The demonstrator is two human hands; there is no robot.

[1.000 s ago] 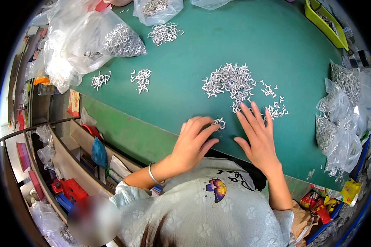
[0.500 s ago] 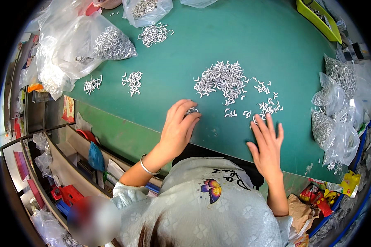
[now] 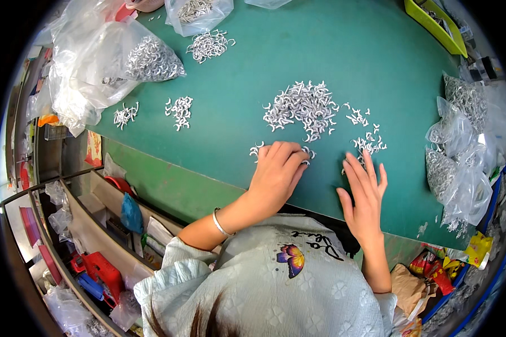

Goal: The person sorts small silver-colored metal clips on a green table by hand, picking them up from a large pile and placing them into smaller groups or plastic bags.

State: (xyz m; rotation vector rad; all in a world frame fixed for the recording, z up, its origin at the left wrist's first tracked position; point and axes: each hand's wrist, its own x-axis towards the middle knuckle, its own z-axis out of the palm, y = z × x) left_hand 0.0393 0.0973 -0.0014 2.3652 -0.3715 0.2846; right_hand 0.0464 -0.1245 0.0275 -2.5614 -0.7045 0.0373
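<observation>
Near the front edge of the worktop (image 3: 236,95), the left hand (image 3: 274,175) curls down among small curved silvery pieces (image 3: 257,150), and the right hand (image 3: 364,206) is spread beside a small pile (image 3: 372,144). A larger pile (image 3: 302,105) lies beyond them. Clear bags (image 3: 462,180) line the right edge; a loose heap (image 3: 125,115) sits by the front left corner.

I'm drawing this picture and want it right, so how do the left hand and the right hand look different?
The left hand has its fingers bent down, while the right hand has its fingers stretched out and spread. The left hand wears a shiny bracelet at its wrist; the right hand has none. Both are over the green table, close to small curved silvery pieces.
</observation>
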